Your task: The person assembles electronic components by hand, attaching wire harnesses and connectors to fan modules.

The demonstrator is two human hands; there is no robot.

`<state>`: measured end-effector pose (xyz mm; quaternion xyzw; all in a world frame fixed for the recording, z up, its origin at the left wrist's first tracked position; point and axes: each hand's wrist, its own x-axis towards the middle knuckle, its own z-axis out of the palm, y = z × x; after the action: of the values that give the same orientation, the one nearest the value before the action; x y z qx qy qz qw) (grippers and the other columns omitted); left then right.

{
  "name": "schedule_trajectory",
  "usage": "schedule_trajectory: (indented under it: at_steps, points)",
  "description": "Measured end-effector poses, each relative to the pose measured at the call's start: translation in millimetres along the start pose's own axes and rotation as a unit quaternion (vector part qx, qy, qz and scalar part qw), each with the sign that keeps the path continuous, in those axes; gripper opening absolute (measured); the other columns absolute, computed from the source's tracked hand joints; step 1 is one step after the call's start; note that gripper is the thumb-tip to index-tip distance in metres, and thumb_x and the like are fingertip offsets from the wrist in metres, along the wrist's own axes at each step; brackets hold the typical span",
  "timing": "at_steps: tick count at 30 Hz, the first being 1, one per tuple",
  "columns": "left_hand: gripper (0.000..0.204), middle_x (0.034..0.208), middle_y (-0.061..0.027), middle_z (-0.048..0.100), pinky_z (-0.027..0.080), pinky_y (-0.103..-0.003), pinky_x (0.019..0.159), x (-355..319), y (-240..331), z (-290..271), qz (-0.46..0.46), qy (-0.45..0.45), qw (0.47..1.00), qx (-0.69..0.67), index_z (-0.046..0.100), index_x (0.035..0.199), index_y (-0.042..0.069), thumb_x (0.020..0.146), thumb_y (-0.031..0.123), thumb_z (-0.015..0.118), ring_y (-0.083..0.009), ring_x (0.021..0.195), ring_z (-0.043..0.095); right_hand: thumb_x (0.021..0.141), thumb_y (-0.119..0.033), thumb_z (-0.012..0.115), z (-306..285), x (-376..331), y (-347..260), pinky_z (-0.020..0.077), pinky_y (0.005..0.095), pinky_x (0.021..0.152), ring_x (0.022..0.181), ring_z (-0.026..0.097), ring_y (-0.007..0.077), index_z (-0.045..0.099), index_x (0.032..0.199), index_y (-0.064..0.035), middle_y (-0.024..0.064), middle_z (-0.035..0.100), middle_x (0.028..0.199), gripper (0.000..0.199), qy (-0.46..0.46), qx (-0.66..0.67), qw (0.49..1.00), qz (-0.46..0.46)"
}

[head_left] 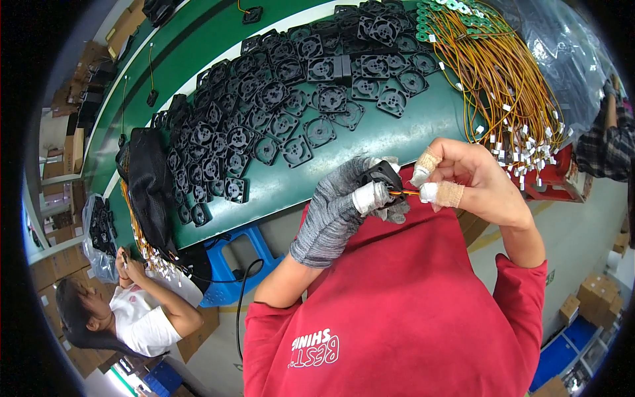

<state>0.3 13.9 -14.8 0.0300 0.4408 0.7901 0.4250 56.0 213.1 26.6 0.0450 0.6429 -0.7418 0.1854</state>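
Green worktop (pixel 410 129), long and curved by the lens, running from upper right to lower left; factory floor, cardboard boxes and a blue stool (pixel 241 261) below its near edge.

Left hand (pixel 347 205): grey knit glove, white tape on one fingertip; forearm rising from the lower edge, wrist bent inward. Fingers closed around a small black fan frame (pixel 382 175), held off the worktop, just beyond its near edge, above the red shirt.

Right hand (pixel 473 178): bare, tan and white tape on thumb and forefinger; forearm entering from the right, wrist cocked toward the left hand. Fingers pinched shut on the orange lead wire (pixel 407 192) that runs from the frame.

On the worktop: heap of black fan frames (pixel 278 109) across its middle and left end; bundle of orange wires (pixel 503 86) with white tags at the right end, clear plastic bag beside it.

Second person seated at the lower left, hands at the worktop's near edge.
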Motion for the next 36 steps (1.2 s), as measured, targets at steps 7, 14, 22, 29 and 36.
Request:
schedule_trajectory:
  at_steps: [7, 14, 22, 29, 36]
  points:
    - [0.042, 0.098, -0.0085, 0.059, 0.051, -0.028, 0.073, 2.3, 6.0, 0.7, -0.025, -0.003, 0.999, -0.046, 0.049, 0.116, -0.004, 0.079, 0.011, 0.059, -0.0165, 0.08, 0.06, 0.08, -0.005, 0.061, -1.6, 5.7, 0.6, 0.0459, 0.0205, 0.06, 0.071, 0.054, 0.0066, 0.051, 0.091, -0.0008, 0.0029, 0.057, 0.082, 0.016, -0.009, 0.024, 1.0, 0.002]
    - [0.033, 0.099, -0.0063, 0.06, 0.049, -0.026, 0.074, 6.1, 25.6, -3.4, 0.101, -0.072, 0.981, 0.15, 0.053, 0.11, 0.001, 0.078, 0.003, 0.061, -0.0133, 0.083, 0.058, 0.08, -0.004, 0.061, 4.9, 11.4, -8.8, 0.0443, 0.0197, 0.057, 0.068, 0.053, 0.0067, 0.05, 0.092, -0.0016, 0.0028, 0.056, 0.079, 0.017, -0.009, 0.038, 0.999, -0.019]
    - [0.028, 0.097, -0.0117, 0.06, 0.049, -0.026, 0.072, 16.0, 143.6, 1.0, 0.503, 0.022, 0.825, 0.258, 0.055, 0.1, -0.001, 0.074, -0.001, 0.063, -0.015, 0.084, 0.059, 0.084, -0.008, 0.055, -6.1, 9.3, -56.2, 0.0425, 0.0196, 0.049, 0.051, 0.052, 0.0093, 0.048, 0.101, -0.0021, 0.006, 0.056, 0.074, 0.019, 0.057, 0.012, 0.993, -0.1]
    - [0.02, 0.081, -0.0114, 0.058, 0.058, -0.04, 0.067, 108.1, 271.3, -99.7, 0.573, 0.181, 0.799, -0.011, 0.053, 0.089, 0.006, 0.075, -0.007, 0.059, -0.024, 0.071, 0.062, 0.082, 0.002, 0.051, -50.3, 44.1, -57.2, 0.0356, 0.032, 0.097, 0.112, 0.047, 0.0213, 0.046, 0.115, 0.0003, 0.0123, 0.049, 0.118, 0.033, 0.443, -0.305, 0.744, -0.397]
    - [0.026, 0.078, -0.0136, 0.06, 0.05, -0.036, 0.042, 232.1, 224.8, -213.2, 0.199, 0.451, 0.847, 0.199, 0.051, 0.094, 0.004, 0.076, 0.019, 0.063, -0.0238, 0.055, 0.062, 0.077, -0.004, 0.056, -69.8, 53.4, -37.3, 0.0379, 0.0333, 0.089, 0.102, 0.05, 0.025, 0.055, 0.098, -0.0035, 0.0122, 0.052, 0.108, 0.02, 0.425, -0.413, 0.761, -0.262]
